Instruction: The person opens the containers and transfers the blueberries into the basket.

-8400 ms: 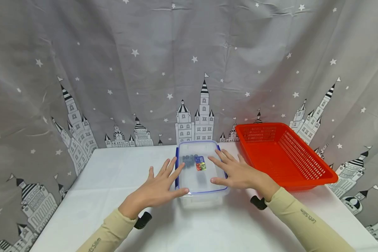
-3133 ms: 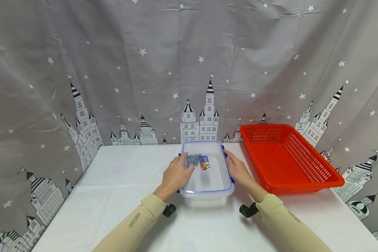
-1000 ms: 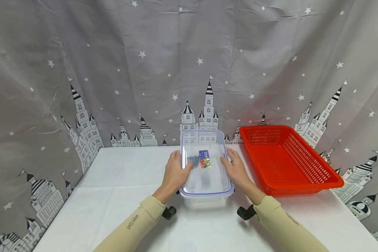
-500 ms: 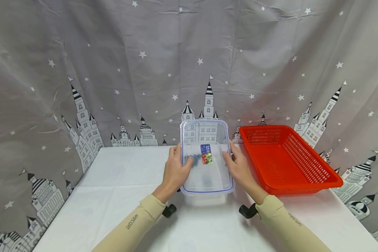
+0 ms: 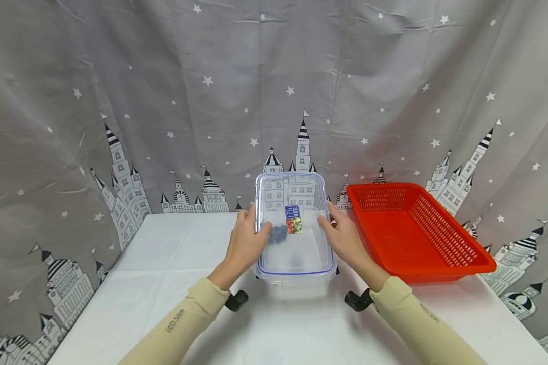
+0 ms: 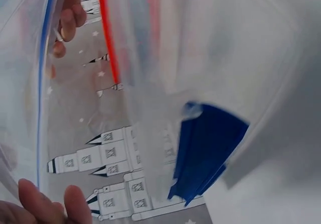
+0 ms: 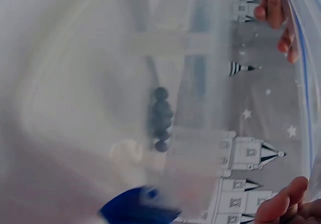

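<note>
A clear lid [image 5: 301, 256] with a blue seal line and a fruit-pictured sticker [image 5: 294, 219] is raised off a clear plastic food box [image 5: 297, 290], its far edge tilted up. My left hand [image 5: 242, 243] grips the lid's left side, thumb on top. On the right side my right hand [image 5: 344, 238] grips it likewise. Both wrist views show a gap between lid and box. Blue latches [image 6: 210, 153] hang down at the box's sides. Inside the box lies a cluster of several dark blue round fruits [image 7: 161, 116], blurred through the plastic.
A red slotted plastic basket [image 5: 406, 238] stands on the right of the white-covered table [image 5: 173, 243]. Behind the table hangs a grey curtain [image 5: 219, 61] with castles and stars. Small black wrist cameras [image 5: 236, 301] sit under both wrists.
Earlier both hands hovered spread over the closed box, then worked at its sides. Since then they have lifted and tilted the lid, and it has just shifted slightly left.
</note>
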`<action>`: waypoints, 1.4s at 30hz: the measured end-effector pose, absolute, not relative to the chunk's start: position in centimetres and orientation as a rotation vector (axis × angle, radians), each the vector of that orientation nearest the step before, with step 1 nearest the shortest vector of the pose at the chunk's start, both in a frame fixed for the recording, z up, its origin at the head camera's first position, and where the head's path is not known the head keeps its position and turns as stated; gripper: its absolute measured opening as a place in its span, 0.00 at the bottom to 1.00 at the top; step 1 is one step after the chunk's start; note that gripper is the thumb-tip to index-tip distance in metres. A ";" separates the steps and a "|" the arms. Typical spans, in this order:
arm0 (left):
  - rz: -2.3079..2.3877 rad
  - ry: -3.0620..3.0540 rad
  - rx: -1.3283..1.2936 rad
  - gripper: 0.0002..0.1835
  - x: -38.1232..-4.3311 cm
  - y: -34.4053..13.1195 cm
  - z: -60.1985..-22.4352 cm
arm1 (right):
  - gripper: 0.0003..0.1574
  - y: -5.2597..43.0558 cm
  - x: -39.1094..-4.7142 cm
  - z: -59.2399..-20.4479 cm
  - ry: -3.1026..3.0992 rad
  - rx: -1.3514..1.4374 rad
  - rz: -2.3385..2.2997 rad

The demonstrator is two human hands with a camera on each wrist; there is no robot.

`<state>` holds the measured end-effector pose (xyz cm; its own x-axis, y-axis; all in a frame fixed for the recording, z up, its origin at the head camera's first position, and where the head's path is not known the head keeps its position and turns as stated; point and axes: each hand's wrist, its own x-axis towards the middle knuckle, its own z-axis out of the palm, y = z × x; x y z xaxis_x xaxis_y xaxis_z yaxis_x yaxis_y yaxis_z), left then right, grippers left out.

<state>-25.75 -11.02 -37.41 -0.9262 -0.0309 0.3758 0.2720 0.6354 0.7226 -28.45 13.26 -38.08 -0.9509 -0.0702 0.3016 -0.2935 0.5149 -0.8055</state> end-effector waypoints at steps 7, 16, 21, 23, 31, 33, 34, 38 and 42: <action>-1.208 -2.582 -0.141 0.31 -25.6 -13.5 -35.7 | 0.39 11.2 -28.7 -36.3 -2.613 0.269 1.461; -1.215 -2.643 -0.091 0.31 -25.9 -17.2 -34.8 | 0.45 8.3 -29.3 -35.0 -2.734 0.329 1.552; -1.166 -2.684 -0.019 0.34 -25.9 -19.4 -34.6 | 0.45 6.3 -29.8 -34.5 -2.769 0.374 1.579; -1.140 -2.702 0.010 0.34 -25.9 -20.2 -34.6 | 0.45 5.5 -30.1 -34.3 -2.779 0.393 1.589; -1.054 -2.742 0.090 0.33 -26.2 -23.2 -34.8 | 0.47 2.8 -30.9 -33.9 -2.849 0.480 1.590; -1.038 -2.745 0.111 0.33 -26.2 -23.9 -34.9 | 0.47 2.1 -31.1 -34.0 -2.863 0.500 1.579; -1.033 -2.746 0.122 0.34 -26.2 -24.2 -35.0 | 0.46 1.7 -31.3 -34.0 -2.868 0.511 1.566; -1.006 -2.758 0.148 0.34 -26.2 -25.7 -35.3 | 0.39 0.1 -31.6 -34.3 -2.864 0.562 1.554; -0.981 -2.775 0.178 0.34 -26.1 -27.0 -35.7 | 0.28 -1.4 -31.9 -34.7 -2.873 0.615 1.569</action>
